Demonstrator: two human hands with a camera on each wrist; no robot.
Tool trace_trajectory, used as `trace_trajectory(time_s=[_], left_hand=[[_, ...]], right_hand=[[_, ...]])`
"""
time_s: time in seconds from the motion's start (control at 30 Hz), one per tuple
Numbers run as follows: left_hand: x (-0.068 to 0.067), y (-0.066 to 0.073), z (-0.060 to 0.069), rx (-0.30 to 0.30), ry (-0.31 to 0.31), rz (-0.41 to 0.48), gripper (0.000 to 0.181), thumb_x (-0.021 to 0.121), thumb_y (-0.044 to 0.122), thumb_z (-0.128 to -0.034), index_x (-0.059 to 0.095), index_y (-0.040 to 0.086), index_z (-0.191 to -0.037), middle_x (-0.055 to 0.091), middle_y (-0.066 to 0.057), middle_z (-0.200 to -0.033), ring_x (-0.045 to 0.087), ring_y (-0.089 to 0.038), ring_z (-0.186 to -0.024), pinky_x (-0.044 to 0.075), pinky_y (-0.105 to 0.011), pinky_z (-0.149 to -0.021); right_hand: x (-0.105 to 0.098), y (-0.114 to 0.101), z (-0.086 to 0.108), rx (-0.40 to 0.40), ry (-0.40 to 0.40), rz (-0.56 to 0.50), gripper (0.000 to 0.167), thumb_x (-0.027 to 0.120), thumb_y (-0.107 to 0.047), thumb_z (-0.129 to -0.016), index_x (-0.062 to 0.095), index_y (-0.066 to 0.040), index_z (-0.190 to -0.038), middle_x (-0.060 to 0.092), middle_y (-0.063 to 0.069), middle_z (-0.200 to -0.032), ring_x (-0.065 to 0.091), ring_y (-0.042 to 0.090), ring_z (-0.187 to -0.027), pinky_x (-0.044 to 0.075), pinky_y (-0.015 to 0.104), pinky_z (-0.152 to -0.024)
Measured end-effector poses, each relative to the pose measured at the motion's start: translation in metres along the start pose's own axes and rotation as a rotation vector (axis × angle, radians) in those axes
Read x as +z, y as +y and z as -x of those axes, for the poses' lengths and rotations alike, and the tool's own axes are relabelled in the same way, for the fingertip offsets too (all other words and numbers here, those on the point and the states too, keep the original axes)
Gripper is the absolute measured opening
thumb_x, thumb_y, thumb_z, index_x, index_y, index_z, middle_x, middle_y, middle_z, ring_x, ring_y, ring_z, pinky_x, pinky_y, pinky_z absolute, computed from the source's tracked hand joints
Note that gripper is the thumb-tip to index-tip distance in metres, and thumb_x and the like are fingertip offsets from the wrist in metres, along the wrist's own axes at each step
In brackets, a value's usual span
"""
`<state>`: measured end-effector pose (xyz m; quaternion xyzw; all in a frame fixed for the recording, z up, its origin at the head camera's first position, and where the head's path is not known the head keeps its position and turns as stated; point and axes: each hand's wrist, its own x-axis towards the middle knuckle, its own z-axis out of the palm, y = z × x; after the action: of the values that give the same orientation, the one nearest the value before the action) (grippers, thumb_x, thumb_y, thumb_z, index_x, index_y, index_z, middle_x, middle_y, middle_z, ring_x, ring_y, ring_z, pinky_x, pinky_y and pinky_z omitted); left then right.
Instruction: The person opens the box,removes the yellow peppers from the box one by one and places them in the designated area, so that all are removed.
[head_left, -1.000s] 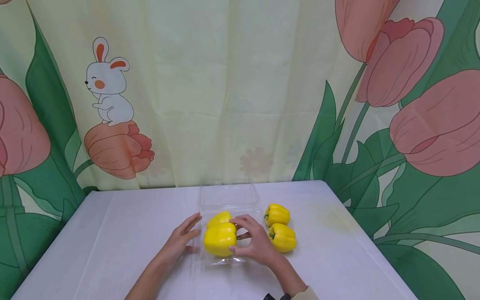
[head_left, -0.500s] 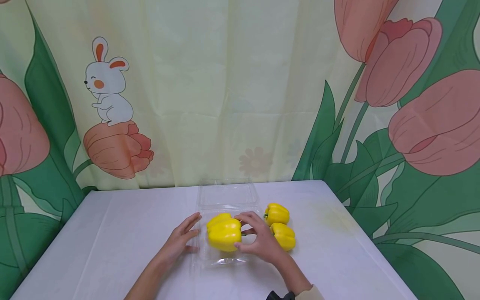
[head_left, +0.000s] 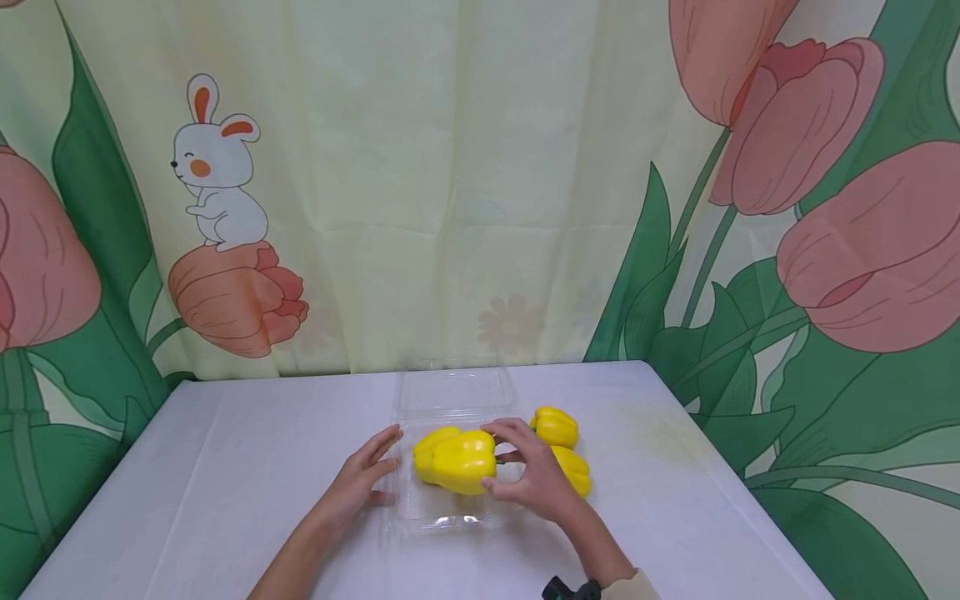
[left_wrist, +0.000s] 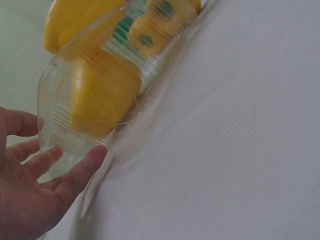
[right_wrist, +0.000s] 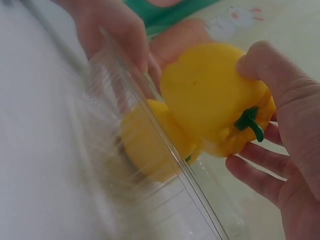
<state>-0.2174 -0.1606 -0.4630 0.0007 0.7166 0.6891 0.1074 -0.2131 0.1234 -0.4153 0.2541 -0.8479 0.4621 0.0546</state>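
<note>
Your right hand [head_left: 534, 473] pinches a yellow bell pepper [head_left: 463, 463]; your splayed left hand [head_left: 362, 477] touches the clear plastic box [head_left: 450, 523] at its left edge. Slackening could drop the pepper.

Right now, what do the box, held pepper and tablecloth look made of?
Box: thin, clear, glossy plastic; ribbed see-through walls catch highlights.
Held pepper: possibly molded plastic or foam, from its even yellow and smooth sheen; real can't be excluded.
Tablecloth: probably matte woven fabric; fine weave shows.
</note>
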Motion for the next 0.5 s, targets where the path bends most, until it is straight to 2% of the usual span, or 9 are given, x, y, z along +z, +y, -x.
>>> trace_trajectory(time_s=[0.23, 0.5], left_hand=[[-0.001, 0.0, 0.001, 0.001, -0.012, -0.008, 0.056, 0.047, 0.013, -0.0993, 0.029, 0.019, -0.152, 0.026, -0.007, -0.16, 0.035, -0.04, -0.139, 0.059, -0.04, -0.077], [-0.001, 0.001, 0.001, 0.0, -0.009, 0.005, 0.055, 0.048, 0.012, -0.0992, 0.031, 0.02, -0.151, 0.028, -0.006, -0.16, 0.035, -0.039, -0.14, 0.059, -0.041, -0.076]], right_hand=[[-0.007, 0.003, 0.0, 0.009, 0.025, 0.02, 0.064, 0.082, -0.015, -0.07, 0.059, -0.021, -0.129, 0.054, -0.006, -0.129, 0.057, 0.013, -0.111, 0.057, 0.028, -0.087], [-0.015, 0.006, 0.001, 0.026, 0.05, 0.036, 0.064, 0.082, -0.014, -0.07, 0.059, -0.029, -0.128, 0.054, -0.007, -0.128, 0.057, 0.014, -0.11, 0.057, 0.027, -0.087]])
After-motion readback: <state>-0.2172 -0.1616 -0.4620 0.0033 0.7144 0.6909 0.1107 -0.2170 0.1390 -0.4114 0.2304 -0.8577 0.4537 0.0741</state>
